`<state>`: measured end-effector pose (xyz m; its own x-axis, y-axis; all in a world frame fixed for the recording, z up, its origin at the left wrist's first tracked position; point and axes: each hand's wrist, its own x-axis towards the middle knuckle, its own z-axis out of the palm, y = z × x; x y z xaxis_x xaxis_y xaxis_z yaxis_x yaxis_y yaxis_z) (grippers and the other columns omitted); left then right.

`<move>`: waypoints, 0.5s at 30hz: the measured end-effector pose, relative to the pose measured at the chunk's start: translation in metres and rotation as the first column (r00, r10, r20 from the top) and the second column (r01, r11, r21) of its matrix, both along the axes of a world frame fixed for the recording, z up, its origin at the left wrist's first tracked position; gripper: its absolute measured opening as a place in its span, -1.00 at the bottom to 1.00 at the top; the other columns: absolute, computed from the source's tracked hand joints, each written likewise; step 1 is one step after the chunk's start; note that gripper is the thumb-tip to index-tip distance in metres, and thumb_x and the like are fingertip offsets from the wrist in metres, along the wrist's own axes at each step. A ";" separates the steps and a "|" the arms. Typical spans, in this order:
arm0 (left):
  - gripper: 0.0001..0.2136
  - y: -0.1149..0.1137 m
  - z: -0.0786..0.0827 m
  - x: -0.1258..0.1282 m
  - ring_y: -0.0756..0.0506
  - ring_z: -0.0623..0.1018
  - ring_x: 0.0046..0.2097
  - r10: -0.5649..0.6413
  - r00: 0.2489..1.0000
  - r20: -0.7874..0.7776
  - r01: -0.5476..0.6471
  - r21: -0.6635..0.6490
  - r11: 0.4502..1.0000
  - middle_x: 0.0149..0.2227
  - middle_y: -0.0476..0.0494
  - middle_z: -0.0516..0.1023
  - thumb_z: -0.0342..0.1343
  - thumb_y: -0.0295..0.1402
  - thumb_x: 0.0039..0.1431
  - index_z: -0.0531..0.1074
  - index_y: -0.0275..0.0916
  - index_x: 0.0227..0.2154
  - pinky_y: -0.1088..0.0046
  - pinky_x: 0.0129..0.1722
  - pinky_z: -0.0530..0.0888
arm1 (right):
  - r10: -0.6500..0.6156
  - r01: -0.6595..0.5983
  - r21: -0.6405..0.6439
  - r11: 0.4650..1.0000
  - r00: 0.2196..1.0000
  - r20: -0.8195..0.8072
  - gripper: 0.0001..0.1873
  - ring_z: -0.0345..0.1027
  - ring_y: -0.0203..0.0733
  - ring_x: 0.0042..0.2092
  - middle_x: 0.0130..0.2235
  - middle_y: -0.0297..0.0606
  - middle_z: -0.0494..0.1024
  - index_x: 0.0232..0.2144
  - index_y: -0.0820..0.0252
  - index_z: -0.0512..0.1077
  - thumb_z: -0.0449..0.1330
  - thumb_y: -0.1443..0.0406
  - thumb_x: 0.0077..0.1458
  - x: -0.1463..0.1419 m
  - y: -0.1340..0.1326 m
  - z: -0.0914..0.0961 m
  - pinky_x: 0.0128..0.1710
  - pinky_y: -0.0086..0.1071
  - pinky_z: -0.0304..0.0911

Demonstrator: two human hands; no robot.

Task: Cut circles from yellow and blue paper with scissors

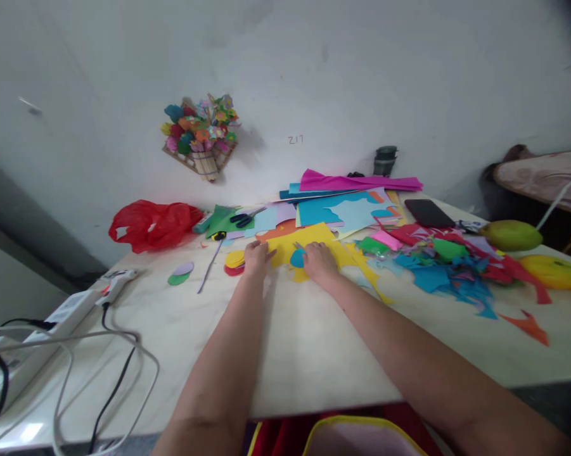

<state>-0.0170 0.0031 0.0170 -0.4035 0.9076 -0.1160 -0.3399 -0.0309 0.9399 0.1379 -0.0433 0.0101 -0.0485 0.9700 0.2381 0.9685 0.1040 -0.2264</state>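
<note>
A sheet of yellow paper (319, 234) lies on the table under both hands. My left hand (256, 256) rests at its left edge, thumb apart from the fingers. Right beside that hand is a small stack of yellow and red paper circles (234, 260). My right hand (320, 261) is bent over the sheet, its fingers closed at the edge of a blue paper circle (297, 258) that lies on the yellow paper. A small greyish pointed thing shows just above the circle; I cannot make out what it is.
Scissors (244, 218) lie behind my left hand, near a red plastic bag (154, 225). Lilac and green circles (180, 273) sit farther left, beside a power strip (66, 310) with cables. Paper scraps (437, 272), a phone (428, 213) and yellowish fruits (512, 235) lie right.
</note>
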 end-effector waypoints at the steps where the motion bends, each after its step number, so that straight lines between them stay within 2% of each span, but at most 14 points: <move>1: -0.77 -0.001 0.001 -0.001 0.03 0.47 -0.41 -0.027 1.000 0.010 0.027 -0.019 0.999 -0.48 0.02 0.34 0.16 -0.68 0.02 0.31 -0.23 -0.38 0.36 -0.23 0.60 | -0.003 0.003 -0.002 1.000 1.000 -0.001 -0.67 0.34 0.05 0.06 -0.01 0.10 0.54 -0.04 0.36 0.50 -0.01 0.35 0.32 0.000 0.000 0.000 -0.03 -0.23 0.17; 5: -0.77 0.000 0.005 -0.003 0.00 0.51 -0.42 -0.022 0.997 0.069 0.028 -0.089 0.996 -0.50 0.02 0.37 0.14 -0.69 0.01 0.33 -0.23 -0.37 0.40 -0.25 0.58 | -0.006 0.006 -0.003 1.000 1.000 0.000 -0.67 0.34 0.06 0.06 -0.01 0.10 0.54 -0.03 0.36 0.50 0.00 0.35 0.32 -0.001 -0.002 0.002 -0.04 -0.23 0.17; 8: -0.79 0.003 0.006 -0.004 0.00 0.52 -0.47 -0.011 0.997 0.080 0.021 -0.125 0.992 -0.52 0.00 0.41 0.17 -0.66 0.00 0.35 -0.24 -0.39 0.43 -0.35 0.55 | -0.007 0.007 0.003 1.000 1.000 0.006 -0.67 0.33 0.06 0.06 0.00 0.09 0.54 -0.04 0.34 0.50 -0.01 0.34 0.32 0.000 -0.003 0.003 -0.03 -0.23 0.17; 10: -0.83 0.002 0.006 -0.004 0.00 0.50 -0.51 -0.055 0.997 0.063 0.062 -0.130 0.990 -0.52 -0.03 0.44 0.22 -0.61 -0.01 0.37 -0.27 -0.43 0.46 -0.43 0.50 | -0.007 0.007 0.005 1.000 1.000 0.005 -0.67 0.33 0.06 0.06 0.00 0.09 0.54 -0.04 0.35 0.50 -0.01 0.34 0.32 0.000 -0.004 0.003 -0.03 -0.23 0.17; 12: -0.86 0.000 0.003 -0.004 0.01 0.47 -0.55 -0.138 0.990 -0.011 0.135 -0.133 0.982 -0.54 -0.06 0.46 0.27 -0.53 -0.01 0.40 -0.28 -0.48 0.49 -0.51 0.42 | -0.007 0.007 0.007 1.000 1.000 0.000 -0.67 0.34 0.06 0.05 -0.01 0.09 0.54 -0.04 0.35 0.50 0.00 0.34 0.32 0.000 -0.004 0.003 -0.03 -0.23 0.17; 15: -0.83 -0.002 -0.002 -0.001 0.01 0.39 -0.61 -0.216 0.937 -0.273 0.181 -0.147 0.972 -0.64 -0.06 0.42 0.30 -0.46 -0.02 0.41 -0.27 -0.60 0.50 -0.59 0.29 | -0.009 0.009 0.017 1.000 1.000 -0.008 -0.68 0.35 0.05 0.04 -0.02 0.08 0.55 -0.06 0.34 0.51 0.01 0.35 0.31 -0.001 -0.003 0.002 -0.04 -0.23 0.18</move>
